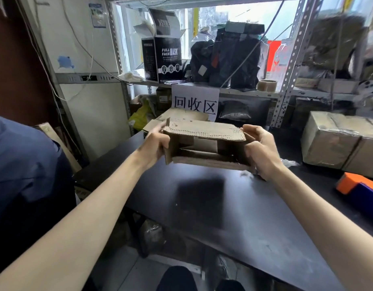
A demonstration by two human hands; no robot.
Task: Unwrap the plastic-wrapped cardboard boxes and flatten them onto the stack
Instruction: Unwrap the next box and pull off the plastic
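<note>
I hold a small brown cardboard box [204, 143] in the air above the black table [233, 206], its open side facing me and its flaps loose. My left hand [155, 143] grips the box's left end. My right hand [262, 151] grips its right end. Behind the box, at the table's far edge, lies a stack of flattened cardboard [181, 117]. At the right stand plastic-wrapped cardboard boxes [338, 141]. A scrap of clear plastic wrap [289, 163] lies on the table by my right wrist.
An orange and blue object [357, 185] lies at the table's right edge. A white sign [195, 102] hangs from the metal shelf [244, 91] behind the stack. A person in a blue top [24, 175] is at my left. A white cabinet [89, 80] stands back left.
</note>
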